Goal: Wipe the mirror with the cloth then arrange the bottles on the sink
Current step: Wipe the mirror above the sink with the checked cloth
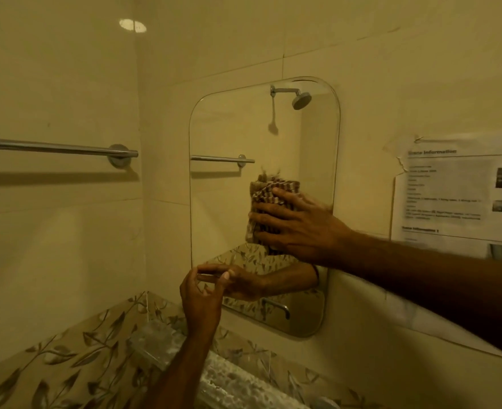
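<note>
A frameless mirror (235,134) with rounded corners hangs on the tiled wall. My right hand (300,228) presses a brown-and-white checked cloth (269,190) flat against the mirror's right middle part. My left hand (201,302) pinches the mirror's lower left edge between thumb and fingers; its reflection shows in the glass. No bottles are in view.
A chrome towel bar (55,147) runs along the left wall. A printed paper sheet (456,193) is stuck to the wall right of the mirror. Below, a clear glass shelf (155,340) and a leaf-patterned tile band (66,358) sit under my left arm.
</note>
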